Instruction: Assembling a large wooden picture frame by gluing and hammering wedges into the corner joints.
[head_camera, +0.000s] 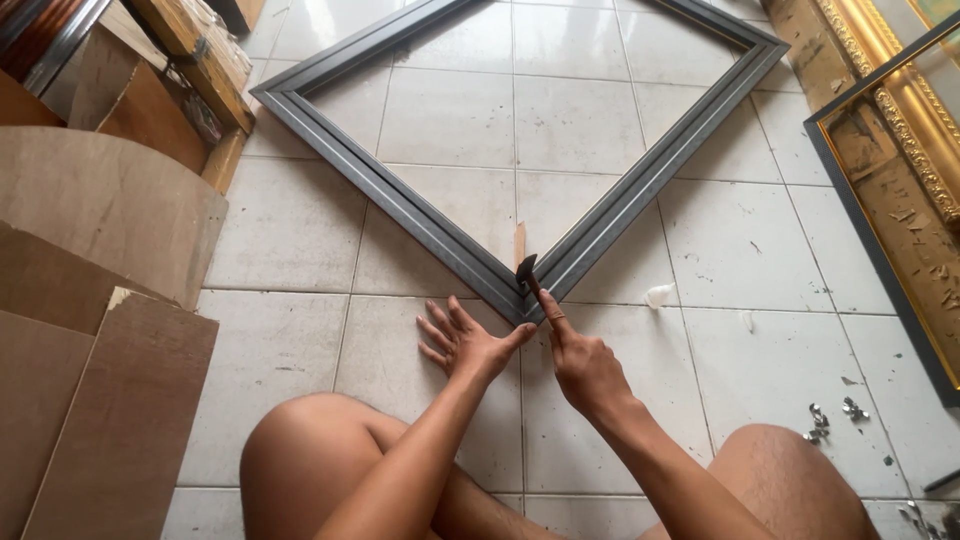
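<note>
Your right hand (582, 368) holds a small dark hammer (527, 270) over the near corner of the grey metal frame (420, 215); your left hand (468, 345) lies flat on the white tiled floor (280, 330) beside it.

Soft, even daylight, faint shadows (mild wide-angle bending at edges), sharp focus.

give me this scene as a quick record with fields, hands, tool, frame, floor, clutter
left hand: flat on the floor, fingers spread, thumb by the frame corner
right hand: grips a small hammer, head over the corner
frame: grey, lying flat, one corner pointing at the person
floor: pale tiles
clutter: brown boards at left, gilded frame at right, metal scraps by the knee
</note>
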